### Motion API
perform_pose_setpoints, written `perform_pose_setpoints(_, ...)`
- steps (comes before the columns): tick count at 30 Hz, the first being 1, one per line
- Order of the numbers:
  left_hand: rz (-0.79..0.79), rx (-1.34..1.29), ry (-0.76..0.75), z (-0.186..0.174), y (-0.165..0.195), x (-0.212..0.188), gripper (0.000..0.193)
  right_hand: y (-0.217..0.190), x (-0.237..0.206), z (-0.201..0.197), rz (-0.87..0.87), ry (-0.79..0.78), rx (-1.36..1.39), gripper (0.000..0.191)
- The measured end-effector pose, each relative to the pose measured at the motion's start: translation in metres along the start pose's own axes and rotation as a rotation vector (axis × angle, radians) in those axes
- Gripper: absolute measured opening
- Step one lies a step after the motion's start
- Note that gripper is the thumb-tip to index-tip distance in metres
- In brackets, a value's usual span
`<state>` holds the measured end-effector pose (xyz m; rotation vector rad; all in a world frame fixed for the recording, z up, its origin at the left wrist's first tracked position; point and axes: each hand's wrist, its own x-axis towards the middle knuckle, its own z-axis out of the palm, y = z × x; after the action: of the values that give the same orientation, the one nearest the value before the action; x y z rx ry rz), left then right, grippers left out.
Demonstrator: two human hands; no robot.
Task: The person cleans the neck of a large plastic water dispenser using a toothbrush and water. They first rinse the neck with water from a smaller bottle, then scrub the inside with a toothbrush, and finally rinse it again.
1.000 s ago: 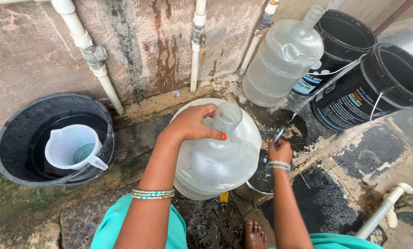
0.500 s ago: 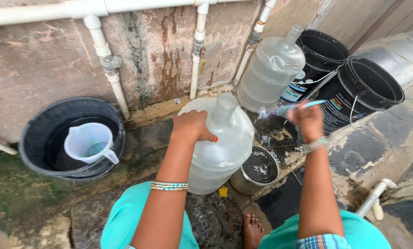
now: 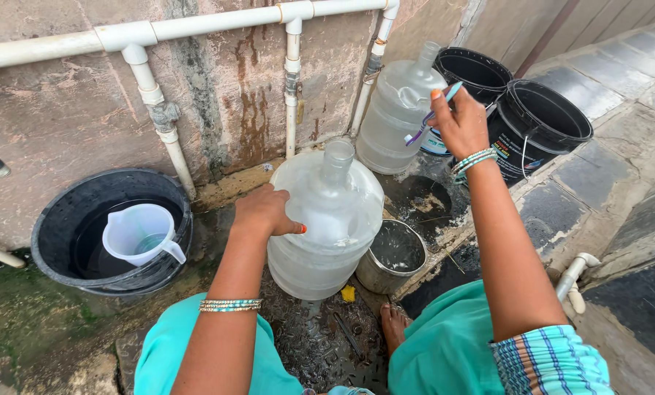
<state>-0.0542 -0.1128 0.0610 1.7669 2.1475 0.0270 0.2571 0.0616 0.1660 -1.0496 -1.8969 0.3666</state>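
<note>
A big clear plastic water jug (image 3: 327, 227) stands upright on the wet ground in front of me, its neck open. My left hand (image 3: 263, 212) rests flat against the jug's left shoulder, steadying it. My right hand (image 3: 459, 124) is raised up to the right of the jug and grips a blue and purple toothbrush (image 3: 431, 113), bristle end pointing down-left. A small steel pot (image 3: 392, 256) sits against the jug's lower right side.
A second clear jug (image 3: 397, 110) stands by the wall under white pipes (image 3: 291, 80). Two black buckets (image 3: 540, 124) stand at the right. A black tub (image 3: 111, 230) at the left holds water and a white jug-shaped mug (image 3: 139, 234). My bare foot (image 3: 395, 325) is below the pot.
My right hand rose from low beside the jug to well above it, carrying the toothbrush. My left hand slid from the jug's neck down to its left shoulder.
</note>
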Motion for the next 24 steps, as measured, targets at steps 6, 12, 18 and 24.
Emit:
perform_pose_setpoints(6, 0.052, -0.028, 0.169, 0.001, 0.006, 0.019, 0.093, 0.059, -0.003, 0.025, 0.200, -0.158, 0.688, 0.026)
perform_pose_setpoints(12, 0.093, -0.134, 0.280, 0.005, 0.031, 0.052, 0.119, 0.103, -0.025, 0.045, -0.136, -0.280, -0.565, 0.017)
perform_pose_setpoints(18, 0.151, -0.692, 0.479, 0.014, 0.066, 0.085, 0.094, 0.067, -0.025, 0.037, -0.095, -0.136, -0.356, 0.028)
perform_pose_setpoints(24, 0.242, -0.917, 0.357, 0.014, 0.054, 0.112, 0.071, 0.081, -0.027, 0.033, 0.091, -0.126, -0.212, 0.015)
